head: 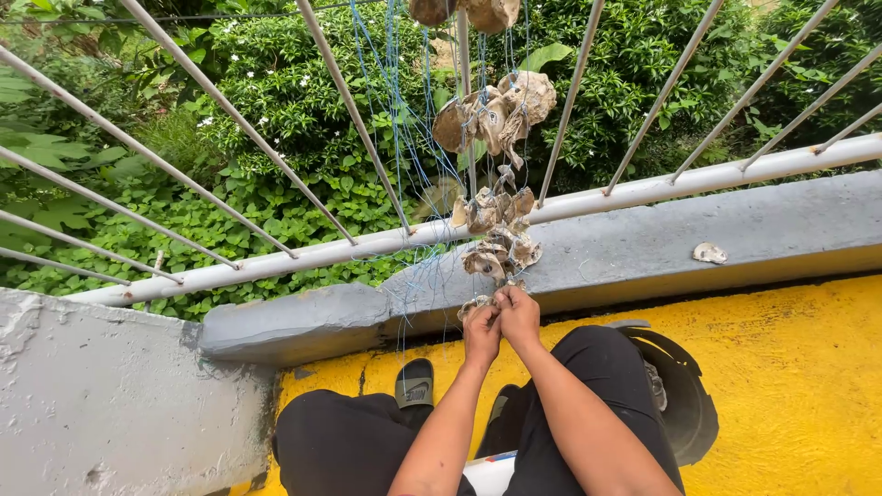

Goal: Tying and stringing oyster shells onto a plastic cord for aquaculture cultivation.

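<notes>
Left hand (480, 332) and right hand (520, 314), touching, both pinch the lowest rough grey-brown oyster shell (475, 304) of the hanging shell string (491, 211) on thin blue cords (404, 138), just above the grey concrete ledge edge (643, 262). White metal railing bars (570, 92) flank closely; open yellow painted floor (790, 367) lies rightward.

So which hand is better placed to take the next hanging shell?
Probably the right hand: it sits higher, just under the lowest shells on the blue strings. The left hand pinches a shell lower down.
</notes>
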